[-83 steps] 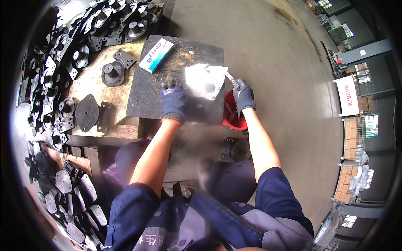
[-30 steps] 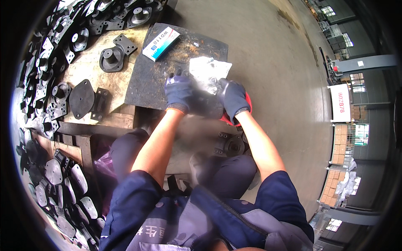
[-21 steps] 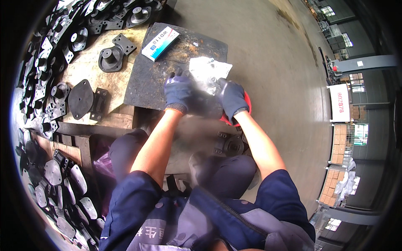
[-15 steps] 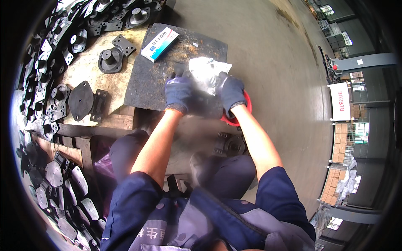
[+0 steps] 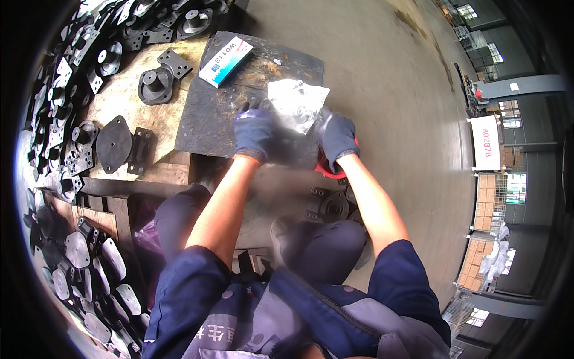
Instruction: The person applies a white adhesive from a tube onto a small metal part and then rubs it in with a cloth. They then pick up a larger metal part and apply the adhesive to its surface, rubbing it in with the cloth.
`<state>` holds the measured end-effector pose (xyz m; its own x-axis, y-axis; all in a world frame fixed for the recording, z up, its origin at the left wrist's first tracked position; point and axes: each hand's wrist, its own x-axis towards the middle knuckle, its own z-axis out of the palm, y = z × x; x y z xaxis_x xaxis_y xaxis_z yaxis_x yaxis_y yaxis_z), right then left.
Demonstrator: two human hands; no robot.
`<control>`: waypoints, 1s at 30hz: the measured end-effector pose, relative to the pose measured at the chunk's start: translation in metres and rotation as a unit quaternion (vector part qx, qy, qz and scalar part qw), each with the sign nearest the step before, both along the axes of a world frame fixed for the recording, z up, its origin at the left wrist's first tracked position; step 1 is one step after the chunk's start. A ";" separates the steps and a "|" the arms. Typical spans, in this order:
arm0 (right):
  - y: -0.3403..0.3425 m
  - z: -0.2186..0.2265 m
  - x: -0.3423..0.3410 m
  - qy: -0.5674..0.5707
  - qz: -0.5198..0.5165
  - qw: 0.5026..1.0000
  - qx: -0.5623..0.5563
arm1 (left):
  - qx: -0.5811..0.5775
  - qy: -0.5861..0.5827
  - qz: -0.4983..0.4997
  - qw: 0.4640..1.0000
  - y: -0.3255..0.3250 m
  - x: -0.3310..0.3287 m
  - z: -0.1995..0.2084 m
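Note:
My left hand (image 5: 254,131), in a dark blue glove, is curled on the left edge of a clear crumpled plastic bag (image 5: 297,103). In a matching glove, my right hand (image 5: 338,137) grips the bag's right side. The bag lies over the near right part of a dark steel plate (image 5: 206,119) on the bench, and its lower part is blurred between my hands. A red object (image 5: 321,170) shows just under my right hand, mostly hidden.
A white and blue carton (image 5: 226,61) lies at the plate's far edge. Black flanged castings (image 5: 156,84) cover the wooden bench on the left, with more stacked below left (image 5: 78,251). Another casting (image 5: 329,206) sits on the floor by my knee.
Both hands have drawn together on the bag since 2.8 s ago, when they were apart on the plate. Over the last second they barely moved, and the bag has shifted slightly.

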<state>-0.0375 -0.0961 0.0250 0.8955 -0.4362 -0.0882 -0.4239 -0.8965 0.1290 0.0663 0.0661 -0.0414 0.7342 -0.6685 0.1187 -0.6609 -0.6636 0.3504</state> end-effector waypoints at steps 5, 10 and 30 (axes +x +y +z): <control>0.005 -0.016 -0.006 -0.030 0.009 0.999 0.030 | 0.035 0.019 -0.013 0.999 0.004 0.003 0.000; -0.006 -0.023 0.001 -0.061 -0.027 0.997 -0.029 | -0.003 0.036 -0.029 0.999 0.005 -0.007 0.030; 0.017 0.005 -0.024 0.020 -0.097 0.992 0.073 | -0.071 0.045 -0.030 0.996 0.014 -0.006 0.039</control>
